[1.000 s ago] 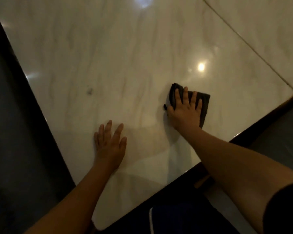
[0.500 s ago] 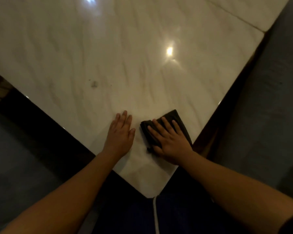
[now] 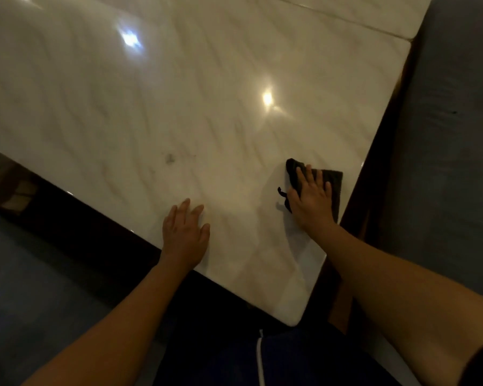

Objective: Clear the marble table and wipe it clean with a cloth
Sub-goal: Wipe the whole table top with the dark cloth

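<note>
Right hand [image 3: 311, 197] flat, fingers spread, pressing the cloth [image 3: 331, 182] on the table [image 3: 207, 79] near its right edge. Left hand [image 3: 185, 235] flat, holding nothing, bracing. Advice: sweep left in overlapping passes, hit the smudge [image 3: 169, 158].

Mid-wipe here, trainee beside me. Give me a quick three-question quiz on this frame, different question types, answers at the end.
1. True or false: the left hand lies flat on the marble table, holding nothing.
2. The cloth under the right hand lies near the table's: A) right edge, B) left edge, C) far end.
3. What mark shows on the marble beyond the left hand's fingers?
Key: 1 true; 2 A; 3 a dark smudge.
</note>
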